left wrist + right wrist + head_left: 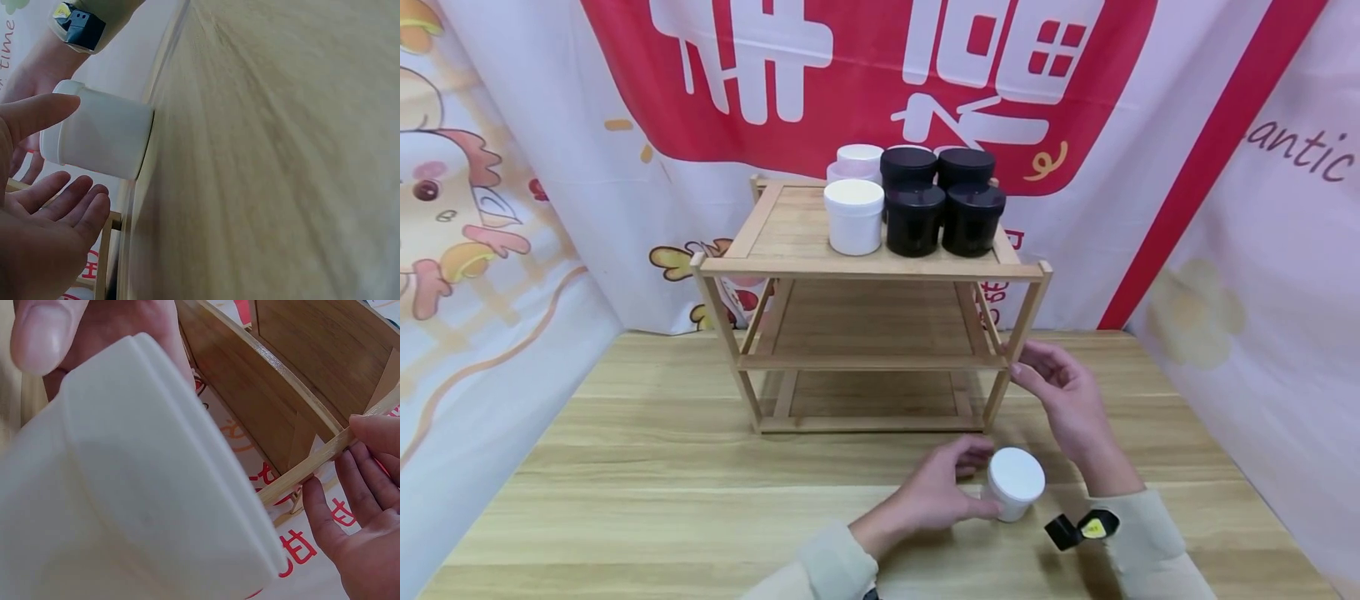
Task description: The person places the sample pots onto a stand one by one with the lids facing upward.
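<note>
A white lidded jar [1016, 483] stands upright on the table in front of the rack's right end. My left hand [942, 487] is at its left side, the thumb at the jar and the other fingers spread apart from it. In the left wrist view, a gap shows between those fingers and the jar [103, 131]. My right hand [1067, 397] is at the right side of the wooden three-tier rack [872, 362]. It pinches a side rail [306, 465], thumb on one face and fingers on the other. The jar [150, 481] partly blocks the right wrist view.
On the rack's top shelf [782, 229] stand several black jars [914, 221] and white jars [854, 218], grouped toward the right. The two lower shelves hold nothing visible. Printed cloth [1247, 275] hangs behind and on both sides of the wood-grain table [647, 500].
</note>
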Demonstrator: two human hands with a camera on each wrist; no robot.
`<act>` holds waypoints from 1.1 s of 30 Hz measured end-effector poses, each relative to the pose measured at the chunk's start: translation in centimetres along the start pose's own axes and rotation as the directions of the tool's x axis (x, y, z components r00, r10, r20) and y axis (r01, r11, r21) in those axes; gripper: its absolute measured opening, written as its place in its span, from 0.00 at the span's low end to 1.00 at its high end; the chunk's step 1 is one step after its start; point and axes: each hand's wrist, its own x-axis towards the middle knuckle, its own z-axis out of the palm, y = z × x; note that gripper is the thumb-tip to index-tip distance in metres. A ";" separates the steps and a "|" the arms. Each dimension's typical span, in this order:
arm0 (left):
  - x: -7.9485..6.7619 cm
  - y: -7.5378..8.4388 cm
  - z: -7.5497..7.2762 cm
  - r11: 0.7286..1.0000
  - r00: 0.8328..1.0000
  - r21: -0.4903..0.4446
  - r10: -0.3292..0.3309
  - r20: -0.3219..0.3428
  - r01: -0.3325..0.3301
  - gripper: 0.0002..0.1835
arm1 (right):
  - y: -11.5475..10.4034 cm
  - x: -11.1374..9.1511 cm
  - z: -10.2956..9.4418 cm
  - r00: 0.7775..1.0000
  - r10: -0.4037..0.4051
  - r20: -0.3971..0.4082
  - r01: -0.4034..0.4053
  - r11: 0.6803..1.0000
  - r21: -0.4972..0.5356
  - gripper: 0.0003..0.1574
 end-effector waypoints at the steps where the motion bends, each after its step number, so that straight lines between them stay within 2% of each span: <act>1: 0.0 0.0 0.1 1.000 1.000 -0.002 -0.002 -0.003 0.002 0.38 | 0.0 0.0 0.0 1.000 -0.004 0.003 0.004 1.000 0.000 0.18; 10: 0.4 -0.1 0.9 1.000 1.000 -0.006 -0.005 -0.005 0.005 0.36 | -0.2 0.0 0.0 1.000 0.001 -0.014 -0.001 0.999 -0.036 0.18; 17: 0.7 -0.2 1.4 0.999 0.999 0.017 -0.030 0.017 0.030 0.37 | -0.2 0.1 0.2 1.000 -0.010 -0.025 0.010 1.000 -0.007 0.19; 26: 0.7 -0.4 1.6 0.999 0.999 0.019 -0.039 -0.023 0.039 0.35 | -0.4 0.0 0.5 0.999 -0.011 -0.042 0.010 1.000 -0.013 0.19; 33: 0.7 -0.4 1.5 0.999 0.999 0.016 -0.042 -0.025 0.042 0.34 | -0.6 -0.1 0.4 0.999 0.000 -0.051 -0.002 0.999 -0.035 0.20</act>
